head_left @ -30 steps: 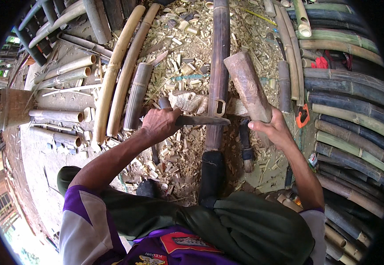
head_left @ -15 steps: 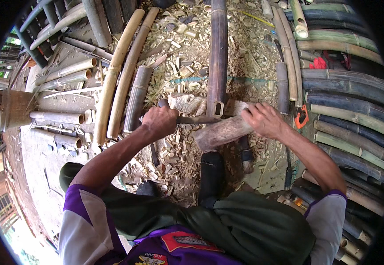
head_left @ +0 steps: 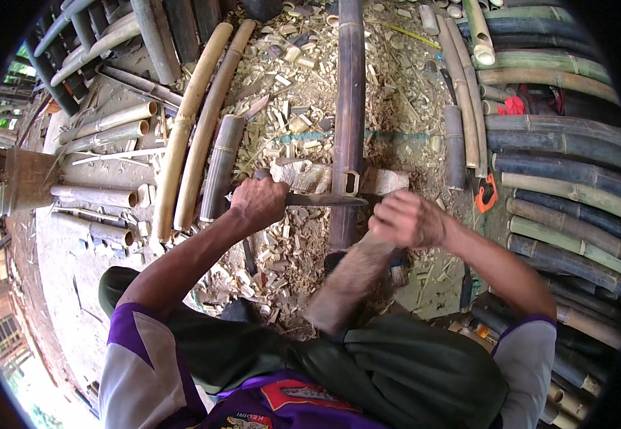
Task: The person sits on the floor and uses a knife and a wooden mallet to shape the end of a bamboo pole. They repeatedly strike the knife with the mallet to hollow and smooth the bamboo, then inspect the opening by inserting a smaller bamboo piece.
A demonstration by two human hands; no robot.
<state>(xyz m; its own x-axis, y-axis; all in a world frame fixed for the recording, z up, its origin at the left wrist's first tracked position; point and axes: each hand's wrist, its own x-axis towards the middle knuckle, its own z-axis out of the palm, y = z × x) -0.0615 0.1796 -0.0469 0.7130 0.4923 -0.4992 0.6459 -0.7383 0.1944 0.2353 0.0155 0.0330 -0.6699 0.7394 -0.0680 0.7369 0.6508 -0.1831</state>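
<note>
Closest to me, at six o'clock, the worker's purple-and-white shirt (head_left: 139,357) runs off the lower edge, above dark green trousers (head_left: 425,357). A thick, rough brown wooden club (head_left: 350,282) slants toward seven o'clock, its blurred far end in front of one knee; the right hand (head_left: 407,220) is closed around its narrower end, hiding most of that part. The left hand (head_left: 260,202) is clenched on a dark steel knife (head_left: 321,201), whose handle mostly disappears inside the fist. The blade points to three o'clock, across the dark brown bamboo pole (head_left: 349,93), just on the near side of a pale-rimmed slot; I can't make out what is inside that slot. The pole runs toward twelve o'clock, cut off at the top, and lies over a pale, rough-barked log (head_left: 302,175), which it partly covers. Pale wood chips (head_left: 282,250) litter the floor around. At three o'clock lies an orange plastic handle (head_left: 485,194), beside stacked green and dark bamboo lengths (head_left: 560,171). At ten o'clock, cut tan bamboo tubes (head_left: 121,136) show open ends, their insides too dim to read.
</note>
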